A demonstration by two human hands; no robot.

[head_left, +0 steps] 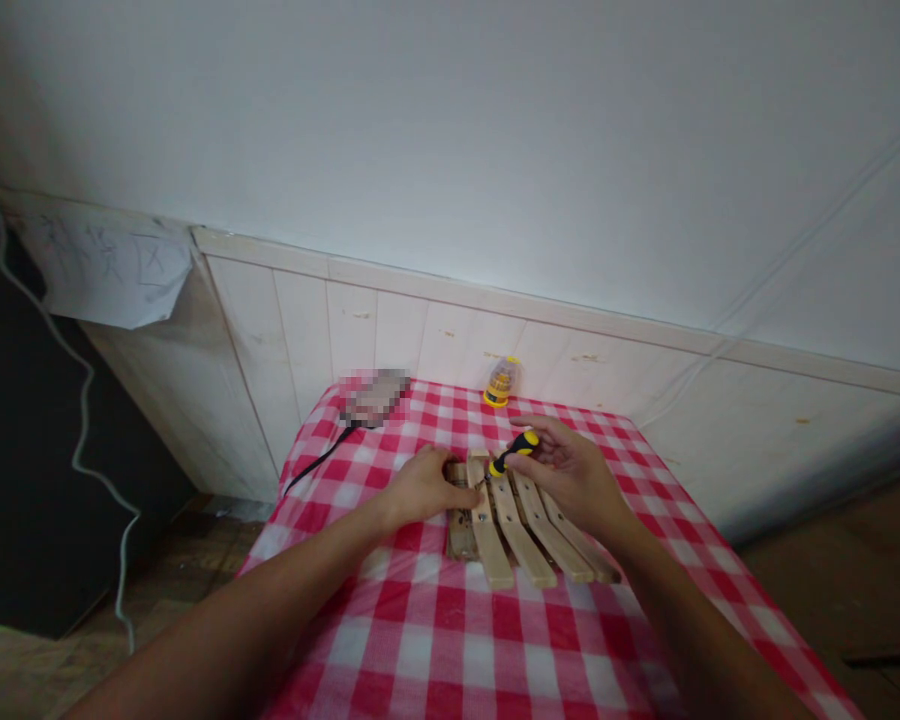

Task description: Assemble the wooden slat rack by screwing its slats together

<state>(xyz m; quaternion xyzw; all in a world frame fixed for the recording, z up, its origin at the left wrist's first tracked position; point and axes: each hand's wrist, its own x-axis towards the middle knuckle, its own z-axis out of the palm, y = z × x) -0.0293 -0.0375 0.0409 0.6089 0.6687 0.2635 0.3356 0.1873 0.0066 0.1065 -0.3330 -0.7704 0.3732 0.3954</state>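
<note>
A small wooden piece made of several bent slats (523, 537) screwed side by side lies on the checked tablecloth, with a worn wooden board (461, 540) under their left side. My left hand (426, 486) grips its upper left part, the thumb resting on the leftmost slat. In my right hand (570, 468) is a yellow and black screwdriver (523, 447), held at a slant by its handle. Its tip points down and left to the upper part of the leftmost slat, close to my left thumb. Whether the tip sits in a screw is too small to tell. Dark screw heads dot the slats.
A yellow bit case (502, 383) with a clear cover stands at the table's back edge by the wall. At the back left lies a blurred-out object (377, 398) with a black strap. The red and white tablecloth (435, 625) covers the table. A white cable (82, 420) hangs at left.
</note>
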